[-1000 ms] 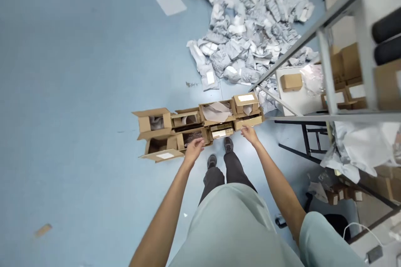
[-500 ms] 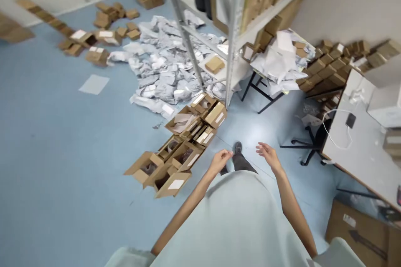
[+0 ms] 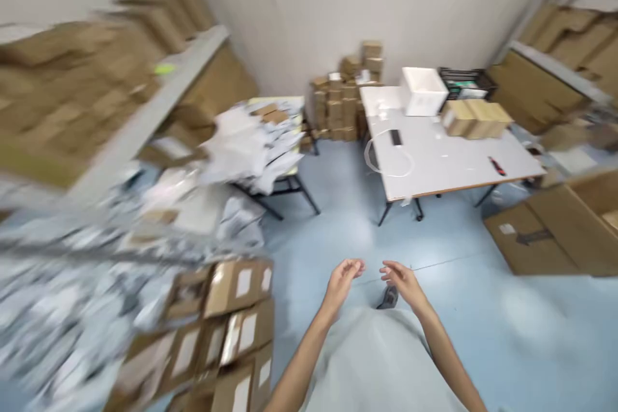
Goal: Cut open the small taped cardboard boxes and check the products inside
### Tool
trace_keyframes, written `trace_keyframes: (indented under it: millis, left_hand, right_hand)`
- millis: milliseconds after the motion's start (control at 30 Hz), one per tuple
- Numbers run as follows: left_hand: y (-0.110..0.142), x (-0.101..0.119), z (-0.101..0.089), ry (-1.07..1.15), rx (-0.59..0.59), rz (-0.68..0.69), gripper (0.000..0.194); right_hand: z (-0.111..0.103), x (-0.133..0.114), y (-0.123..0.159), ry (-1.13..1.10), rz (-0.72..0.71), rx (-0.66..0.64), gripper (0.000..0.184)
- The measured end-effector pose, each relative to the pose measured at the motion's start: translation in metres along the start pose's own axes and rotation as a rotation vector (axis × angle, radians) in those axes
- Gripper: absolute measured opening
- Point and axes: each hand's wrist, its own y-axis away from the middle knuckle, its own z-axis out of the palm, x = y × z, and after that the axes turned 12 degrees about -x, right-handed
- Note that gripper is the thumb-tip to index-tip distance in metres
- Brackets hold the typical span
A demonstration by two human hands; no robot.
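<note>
My left hand (image 3: pixel 344 280) is held in front of my body above the blue floor, its fingers curled in together and nothing showing in them. Beside it, my right hand (image 3: pixel 402 280) has its fingers loosely apart and holds nothing. A small gap separates the two hands, and neither touches any object. Nearest to my left hand are open cardboard boxes (image 3: pixel 247 329) with white labels, on the floor to the left. A shoe (image 3: pixel 389 298) shows just below my right hand.
A white table (image 3: pixel 441 164) ahead carries a white bin (image 3: pixel 423 91), small cartons (image 3: pixel 476 119) and a cable. Left of it, a small table bears grey mailing bags (image 3: pixel 241 145). A large cardboard box (image 3: pixel 545 232) stands right. Shelving (image 3: pixel 154 109) and many bags lie left, blurred.
My view has swung to the right, so the floor boxes and shelving moved left and the white table came to the front. My hands are closer together, both still without a visible object.
</note>
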Motion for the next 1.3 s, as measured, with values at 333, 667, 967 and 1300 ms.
trace_keyframes:
  millis: [333,667,967,1300]
  left_hand:
    - [-0.190,0.053,0.277,-0.132,-0.538,-0.049,0.053]
    - [-0.372,0.079,0.398,-0.186,-0.687,-0.100,0.048]
    - [-0.565,0.147,0.553,-0.224,-0.823,0.019,0.041]
    - [-0.662,0.193,0.619,-0.240,-0.629,0.134,0.035]
  right_hand:
    - [-0.256,-0.073,0.030,-0.181,-0.222,0.336,0.082]
    - [-0.421,-0.109,-0.040,-0.216,-0.305,0.510,0.078]
    - [-0.606,-0.201,-0.103,0.000,-0.304,0.710,0.077]
    - [-0.795,-0.257,-0.252,0.163,-0.261,0.474,0.083]
